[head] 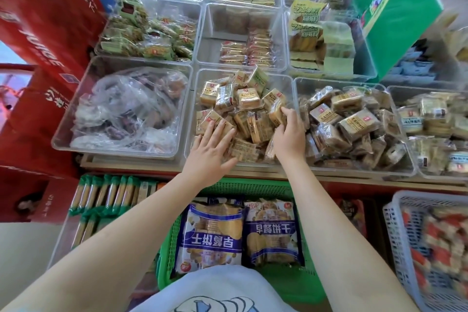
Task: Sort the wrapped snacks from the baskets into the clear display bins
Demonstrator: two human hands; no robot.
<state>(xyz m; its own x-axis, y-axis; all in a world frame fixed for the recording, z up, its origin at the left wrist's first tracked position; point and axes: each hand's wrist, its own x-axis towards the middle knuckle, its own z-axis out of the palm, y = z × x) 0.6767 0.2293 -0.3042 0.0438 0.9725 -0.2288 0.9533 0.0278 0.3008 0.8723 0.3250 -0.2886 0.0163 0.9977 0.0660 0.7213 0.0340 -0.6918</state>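
**Both hands in the middle front bin of wrapped cakes**

At the far left stand red cartons [38, 40], and beside them the front-left clear bin [63, 134] holds a crumpled clear plastic bag [131, 111] with dark items inside.

Next to it is the middle front bin [288, 83], heaped with small tan wrapped snacks [248, 99]. The left hand [210, 149] lies flat on the near-left part of that heap, fingers straight and slightly spread, palm down on the packets, curling round nothing. The snacks lie under its fingers and just beyond its fingertips. The right hand [288, 134] is at the right side of the same heap, close to the bin's right wall, with its fingers curled down round one wrapped packet [276, 114] at the edge of the pile; the thumb shows on top of the packet.

To the right, the next front bin [405, 159] is full of similar brownish wrapped cakes [354, 121], and a further bin [420, 172] at the right edge holds paler packets.

Below the bins, between the two forearms, a green basket [243, 185] carries two large blue-and-white biscuit bags [212, 235]. Left of it lie green-ended packs [106, 195] in a row; at the lower right a pale lattice basket [397, 235] holds red-and-white wrapped items [440, 248].
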